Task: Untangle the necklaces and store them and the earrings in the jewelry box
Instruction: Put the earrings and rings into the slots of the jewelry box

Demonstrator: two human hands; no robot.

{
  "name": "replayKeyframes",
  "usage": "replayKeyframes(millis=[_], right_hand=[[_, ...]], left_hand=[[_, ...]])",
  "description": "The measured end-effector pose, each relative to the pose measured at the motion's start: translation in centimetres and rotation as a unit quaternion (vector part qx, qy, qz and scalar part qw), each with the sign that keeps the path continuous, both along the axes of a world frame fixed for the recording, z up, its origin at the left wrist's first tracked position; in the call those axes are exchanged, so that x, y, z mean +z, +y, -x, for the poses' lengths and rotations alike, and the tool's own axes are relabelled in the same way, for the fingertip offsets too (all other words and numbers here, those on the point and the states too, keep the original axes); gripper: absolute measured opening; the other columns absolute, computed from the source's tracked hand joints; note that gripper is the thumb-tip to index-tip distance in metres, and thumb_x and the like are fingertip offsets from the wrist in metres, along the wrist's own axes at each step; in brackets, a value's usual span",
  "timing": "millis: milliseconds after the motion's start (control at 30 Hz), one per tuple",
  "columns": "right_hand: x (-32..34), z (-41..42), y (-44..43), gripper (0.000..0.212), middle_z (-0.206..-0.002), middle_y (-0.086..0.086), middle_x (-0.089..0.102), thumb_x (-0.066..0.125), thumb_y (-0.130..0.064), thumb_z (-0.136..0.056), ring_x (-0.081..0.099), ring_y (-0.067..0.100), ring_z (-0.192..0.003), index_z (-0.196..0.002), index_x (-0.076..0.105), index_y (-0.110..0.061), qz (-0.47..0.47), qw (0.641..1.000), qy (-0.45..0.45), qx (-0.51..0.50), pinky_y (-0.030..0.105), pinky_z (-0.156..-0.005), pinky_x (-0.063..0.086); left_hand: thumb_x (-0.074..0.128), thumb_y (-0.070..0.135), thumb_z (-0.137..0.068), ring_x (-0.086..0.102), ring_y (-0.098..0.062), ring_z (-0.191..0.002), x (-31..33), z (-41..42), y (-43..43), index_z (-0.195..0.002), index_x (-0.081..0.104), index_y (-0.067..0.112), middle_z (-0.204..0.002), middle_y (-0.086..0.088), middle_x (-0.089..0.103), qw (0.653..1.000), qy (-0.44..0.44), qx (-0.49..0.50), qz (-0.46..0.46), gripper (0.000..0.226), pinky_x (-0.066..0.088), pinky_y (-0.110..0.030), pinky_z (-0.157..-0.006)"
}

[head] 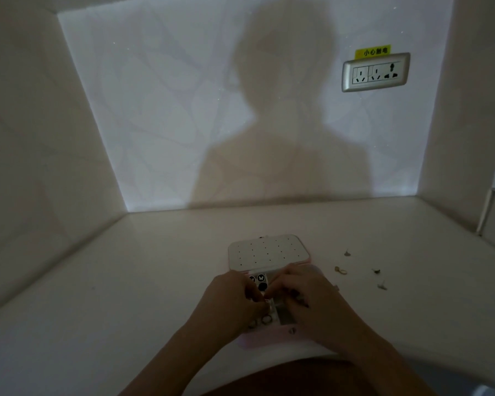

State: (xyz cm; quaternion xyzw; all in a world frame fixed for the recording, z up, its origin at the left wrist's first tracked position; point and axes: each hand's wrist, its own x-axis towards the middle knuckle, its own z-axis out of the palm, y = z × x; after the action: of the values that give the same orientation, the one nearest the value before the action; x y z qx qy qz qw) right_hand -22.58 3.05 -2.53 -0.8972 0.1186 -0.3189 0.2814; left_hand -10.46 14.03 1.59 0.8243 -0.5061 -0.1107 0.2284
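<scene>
Hands (272, 298) over open jewelry box (269, 254) — earrings (379, 271) rightward.

- A home-like room, dimly lit: a pale tabletop (126, 281) set into a recess with plain walls close on the left, right and far sides.
- A silver wall socket (376, 72) on the far wall, upper right, with a yellow warning label (373, 51) above it.
- A pink jewelry box (269, 252) lies open on the near part of the tabletop.
</scene>
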Motion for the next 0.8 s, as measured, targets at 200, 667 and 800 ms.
replayKeyframes(millis=[200, 667, 800], right_hand=[[0.10, 0.06, 0.12, 0.026, -0.092, -0.028, 0.050, 0.053, -0.001, -0.084, 0.046, -0.005, -0.101, -0.088, 0.071, -0.019, 0.001, 1.000, -0.002, 0.000, 0.005, -0.080, 0.038], [0.18, 0.16, 0.11, 0.031, -0.093, -0.029, 0.050, 0.052, 0.005, -0.083, 0.047, -0.012, -0.096, -0.089, 0.072, -0.017, -0.016, 1.000, 0.002, 0.001, 0.001, -0.080, 0.035], [0.26, 0.23, 0.19, 0.030, -0.092, -0.027, 0.050, 0.052, 0.006, -0.083, 0.046, -0.015, -0.095, -0.089, 0.072, -0.015, -0.012, 1.000, -0.001, 0.001, 0.000, -0.078, 0.034]], left_hand=[[0.068, 0.019, -0.083, 0.059, 0.001, -0.053, -0.23, -0.13, 0.16, -0.082, 0.067, 0.020, -0.072, 0.006, 0.063, 0.997, 0.073, 0.007, 0.006, 0.002, 0.050, -0.011, -0.053], [0.057, 0.033, -0.090, 0.059, -0.010, -0.078, 0.33, 0.34, -0.10, -0.101, 0.070, 0.018, -0.102, -0.001, 0.068, 0.992, -0.106, -0.050, -0.050, 0.023, 0.049, -0.022, -0.080], [0.053, 0.031, -0.092, 0.063, -0.014, -0.090, -0.08, 0.38, -0.41, -0.103, 0.067, 0.014, -0.104, -0.004, 0.067, 0.985, -0.148, -0.051, -0.073, 0.025, 0.043, -0.021, -0.075]])
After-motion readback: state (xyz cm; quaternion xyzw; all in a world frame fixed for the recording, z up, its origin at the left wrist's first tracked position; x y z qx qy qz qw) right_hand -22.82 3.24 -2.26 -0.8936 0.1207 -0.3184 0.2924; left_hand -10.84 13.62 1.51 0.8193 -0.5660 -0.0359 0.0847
